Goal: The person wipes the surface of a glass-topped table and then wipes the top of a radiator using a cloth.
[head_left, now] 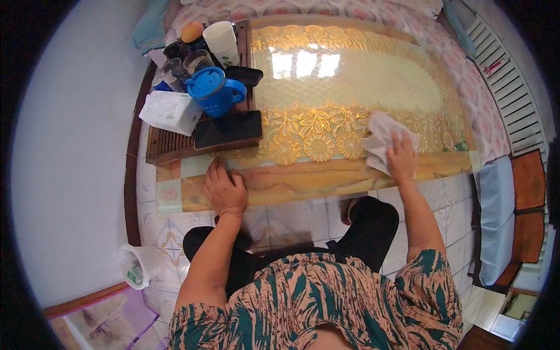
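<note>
My right hand [402, 157] presses a crumpled white cloth [378, 135] against the table's right part, fingers spread over it and holding it. Under the cloth is a glossy table cover [315, 134] with a gold lace and flower pattern and a marbled yellow-brown front edge. My left hand [226, 188] rests on that front edge at the left, fingers loosely bent and apart, with nothing visible in them. Just beyond its fingertips stands a brown slatted wooden tray [166, 153]. A black phone [227, 129] lies on the tray's near end.
The tray also bears a blue lidded mug [211, 93], a white tissue pack [171, 111], stacked paper cups [221, 44] and drinking glasses [198, 60]. Behind the table is a pink patterned couch cover [466, 93]. A white wastebasket [140, 263] stands at the lower left.
</note>
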`<state>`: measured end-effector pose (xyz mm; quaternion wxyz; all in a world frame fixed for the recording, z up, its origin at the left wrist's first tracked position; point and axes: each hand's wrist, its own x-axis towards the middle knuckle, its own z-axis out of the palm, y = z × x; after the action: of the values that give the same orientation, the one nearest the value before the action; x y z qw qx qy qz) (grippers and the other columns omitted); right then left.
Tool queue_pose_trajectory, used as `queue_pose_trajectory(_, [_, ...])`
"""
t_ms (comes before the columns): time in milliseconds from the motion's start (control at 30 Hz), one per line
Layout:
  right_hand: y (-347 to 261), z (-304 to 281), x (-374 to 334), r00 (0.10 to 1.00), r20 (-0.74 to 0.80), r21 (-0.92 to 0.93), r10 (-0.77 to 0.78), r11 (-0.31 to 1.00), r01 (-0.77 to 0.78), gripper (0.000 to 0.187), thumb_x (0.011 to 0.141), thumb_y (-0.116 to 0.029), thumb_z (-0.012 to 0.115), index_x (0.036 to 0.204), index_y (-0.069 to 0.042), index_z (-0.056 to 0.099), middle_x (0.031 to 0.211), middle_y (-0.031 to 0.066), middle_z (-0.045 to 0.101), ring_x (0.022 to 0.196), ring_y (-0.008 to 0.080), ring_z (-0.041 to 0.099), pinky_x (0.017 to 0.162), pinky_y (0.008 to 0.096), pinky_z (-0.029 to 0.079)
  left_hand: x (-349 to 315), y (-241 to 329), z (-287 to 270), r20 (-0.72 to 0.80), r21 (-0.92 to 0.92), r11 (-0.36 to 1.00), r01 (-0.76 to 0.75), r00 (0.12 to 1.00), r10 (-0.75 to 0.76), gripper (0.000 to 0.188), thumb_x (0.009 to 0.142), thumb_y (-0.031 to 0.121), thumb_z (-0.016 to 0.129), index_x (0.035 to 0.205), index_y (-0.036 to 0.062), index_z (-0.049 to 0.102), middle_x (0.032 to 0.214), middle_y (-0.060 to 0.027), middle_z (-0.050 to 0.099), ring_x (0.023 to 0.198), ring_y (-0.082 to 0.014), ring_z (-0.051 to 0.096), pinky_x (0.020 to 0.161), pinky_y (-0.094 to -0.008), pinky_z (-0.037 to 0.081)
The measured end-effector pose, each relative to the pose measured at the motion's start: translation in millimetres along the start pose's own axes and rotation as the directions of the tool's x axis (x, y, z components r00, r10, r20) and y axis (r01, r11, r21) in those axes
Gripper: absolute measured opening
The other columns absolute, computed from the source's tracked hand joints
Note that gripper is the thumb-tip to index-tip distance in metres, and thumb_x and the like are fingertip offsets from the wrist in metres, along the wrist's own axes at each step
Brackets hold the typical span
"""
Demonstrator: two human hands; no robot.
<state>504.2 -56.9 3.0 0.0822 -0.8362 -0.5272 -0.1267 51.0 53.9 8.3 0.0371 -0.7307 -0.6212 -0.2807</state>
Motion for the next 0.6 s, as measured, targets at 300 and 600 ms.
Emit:
queue_pose_trajectory(300, [-35.9,-25.1,6.3,0.902,0.152,-0.071,0.404,0.915,-0.398,0.070,0.078,-0.053,0.059,0.140,-0.023,0.043,0.148,0.0165,0.032,0.133,0.0388,0.031,0.098,0.0676,0.024,-2.9,-5.8,1.2,0.009,0.017,1.000,0.012,1.000,-0.012,0.044,0.081,0.021,0.055,0.122,0.0051,0.054,0.131,-0.0112,0.051,0.121,-0.0306,0.046,0.100,-0.0453,0.034])
queue_pose_trajectory(600, [9.6,-2.6,-2.2,0.984,-0.060,0.014,0.168,0.986,-0.168,0.063,0.074,-0.036,0.061,0.134,-0.021,0.051,0.142,0.0088,0.043,0.123,0.0359,0.040,0.098,0.0558,0.032,-1.2,-2.2,-2.9,0.027,0.054,0.998,0.025,0.999,-0.026,0.045,0.079,0.020,0.056,0.121,0.0050,0.054,0.129,-0.0109,0.052,0.121,-0.0312,0.045,0.099,-0.0453,0.035])
